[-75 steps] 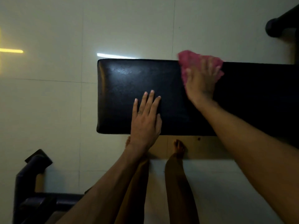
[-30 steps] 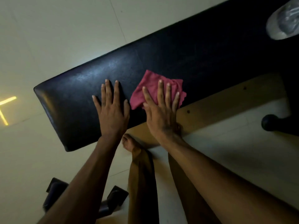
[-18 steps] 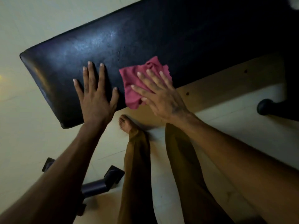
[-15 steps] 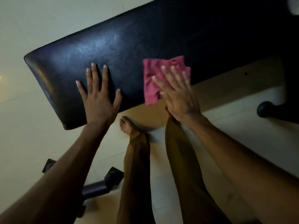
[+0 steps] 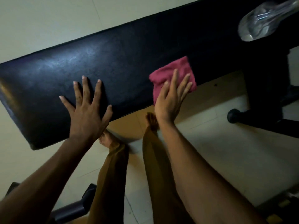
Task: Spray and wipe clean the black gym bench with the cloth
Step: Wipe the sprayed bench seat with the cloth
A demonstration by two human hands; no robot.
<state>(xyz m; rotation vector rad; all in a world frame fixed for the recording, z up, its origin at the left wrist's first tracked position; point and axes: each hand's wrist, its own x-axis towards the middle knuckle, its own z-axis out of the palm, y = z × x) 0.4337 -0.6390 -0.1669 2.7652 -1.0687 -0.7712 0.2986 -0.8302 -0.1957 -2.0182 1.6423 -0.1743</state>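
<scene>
The black gym bench [image 5: 129, 50] runs slanted across the view, its padded top shiny in patches. A folded pink cloth [image 5: 169, 73] lies at the bench's near edge. My right hand [image 5: 171, 99] presses flat on the cloth with straight fingers. My left hand [image 5: 87, 110] rests flat on the bench pad further left, fingers spread. A clear plastic spray bottle [image 5: 265, 20] lies on the bench at the upper right, blurred.
My legs and bare feet [image 5: 111, 141] stand on the pale tiled floor under the bench's near edge. A black bench frame with a round foot [image 5: 234, 116] stands at the right. A dark dumbbell or bar [image 5: 76, 209] lies on the floor at the lower left.
My right hand has slid the cloth to the right along the bench's near edge. My left hand stays flat on the pad. The bottle has come back into view.
</scene>
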